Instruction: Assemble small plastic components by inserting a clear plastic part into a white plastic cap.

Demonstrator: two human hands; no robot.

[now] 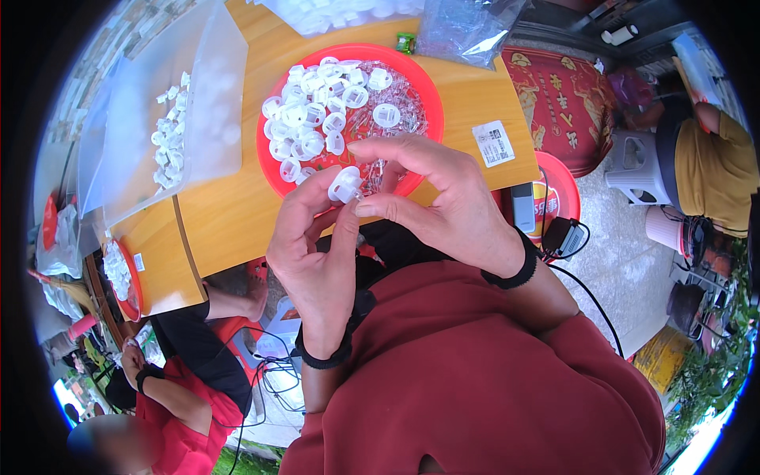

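Two hands meet over the near rim of a red tray (273, 170). The left hand (313, 245) pinches a small white plastic cap (345, 186) between thumb and fingers; the right hand (439, 198) closes its thumb and forefinger on the cap's other side. Just beyond the fingers, more white caps (317, 119) fill the tray on a wooden table (229, 214). Farther left lies a clear bag (170, 119) of caps.

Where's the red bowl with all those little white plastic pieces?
In the head view the red bowl sits on the wooden table at upper centre, just beyond the left hand and right hand, right of a clear plastic bag.
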